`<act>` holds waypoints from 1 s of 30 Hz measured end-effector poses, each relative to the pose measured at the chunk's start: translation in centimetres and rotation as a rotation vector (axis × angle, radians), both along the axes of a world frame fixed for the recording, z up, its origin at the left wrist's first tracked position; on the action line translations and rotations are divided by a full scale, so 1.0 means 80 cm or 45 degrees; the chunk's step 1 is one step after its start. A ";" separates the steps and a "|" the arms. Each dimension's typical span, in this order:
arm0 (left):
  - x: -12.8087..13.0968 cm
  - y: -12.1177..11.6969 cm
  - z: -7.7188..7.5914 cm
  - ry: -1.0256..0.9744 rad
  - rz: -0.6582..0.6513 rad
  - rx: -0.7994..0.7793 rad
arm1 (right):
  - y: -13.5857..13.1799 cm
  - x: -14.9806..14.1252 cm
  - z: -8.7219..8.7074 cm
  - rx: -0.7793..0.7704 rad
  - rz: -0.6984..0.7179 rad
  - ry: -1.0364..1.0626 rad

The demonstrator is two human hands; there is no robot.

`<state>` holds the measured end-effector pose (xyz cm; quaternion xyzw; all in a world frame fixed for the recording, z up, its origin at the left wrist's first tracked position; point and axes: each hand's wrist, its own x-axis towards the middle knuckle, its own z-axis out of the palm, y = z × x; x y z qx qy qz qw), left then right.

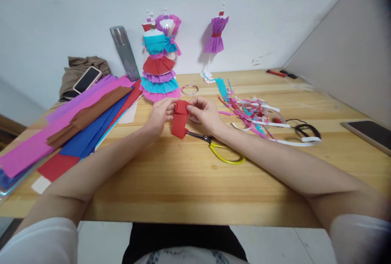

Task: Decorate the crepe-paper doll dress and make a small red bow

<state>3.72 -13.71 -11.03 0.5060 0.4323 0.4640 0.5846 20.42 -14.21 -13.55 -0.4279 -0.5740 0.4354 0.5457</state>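
Observation:
Between my two hands is a strip of red crepe paper (180, 119), folded over at its top, its lower end hanging toward the table. My left hand (161, 114) grips its left edge. The thumb and fingers of my right hand (204, 112) pinch its upper right corner. Just below my right hand lie scissors with yellow handles (227, 154), their dark tips touching or close to the lower end of the paper. A roll of clear tape (194, 119) is partly hidden behind my right hand.
Mini dress forms in paper dresses (157, 64) and a purple one (216, 38) stand at the wall. Coloured paper sheets (100, 113), a phone (87, 79) and a bottle (125, 52) are left. Paper scraps (244, 111) and another phone (371, 132) lie right.

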 end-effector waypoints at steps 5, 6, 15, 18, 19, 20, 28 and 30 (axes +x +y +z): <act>-0.003 -0.004 0.001 0.102 -0.062 0.135 | -0.005 -0.003 0.003 0.025 0.010 0.051; -0.003 -0.004 0.000 0.118 -0.057 0.160 | -0.006 -0.003 0.004 0.016 0.015 0.055; -0.003 -0.002 -0.006 0.132 -0.027 0.181 | -0.013 -0.005 0.009 -0.054 0.066 0.083; -0.002 -0.002 -0.006 0.090 -0.034 0.148 | -0.011 -0.005 0.009 -0.065 0.047 0.101; -0.002 -0.001 -0.007 0.076 -0.038 0.138 | -0.010 -0.004 0.009 -0.074 0.053 0.110; -0.002 -0.001 -0.007 0.068 -0.038 0.132 | -0.010 -0.004 0.009 -0.083 0.066 0.119; -0.002 -0.001 -0.012 0.084 -0.058 0.120 | -0.012 -0.001 0.010 -0.164 0.067 0.125; -0.003 -0.001 -0.013 0.090 -0.090 0.123 | -0.011 -0.001 0.009 -0.168 0.058 0.131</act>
